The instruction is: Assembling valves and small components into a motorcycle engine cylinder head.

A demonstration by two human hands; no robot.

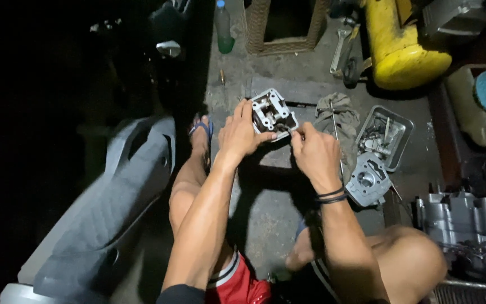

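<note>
A person squats on a concrete floor [265, 197]. From largest to smallest: one grey scooter body panel [108, 208] at left, one yellow tank [403, 53] at top right, one engine block [468, 225] at right, one metal tray [397, 126] of small parts, one grey engine cover [368, 181] beside it, one rag [341, 115]. One cylinder head [273, 112] is held above the floor, the left hand [240, 134] clamped on its left side. The right hand [314, 152] has fingertips pinched together at its lower right corner.

A clear plastic bottle [223, 27] with blue cap and greenish base stands top centre.
</note>
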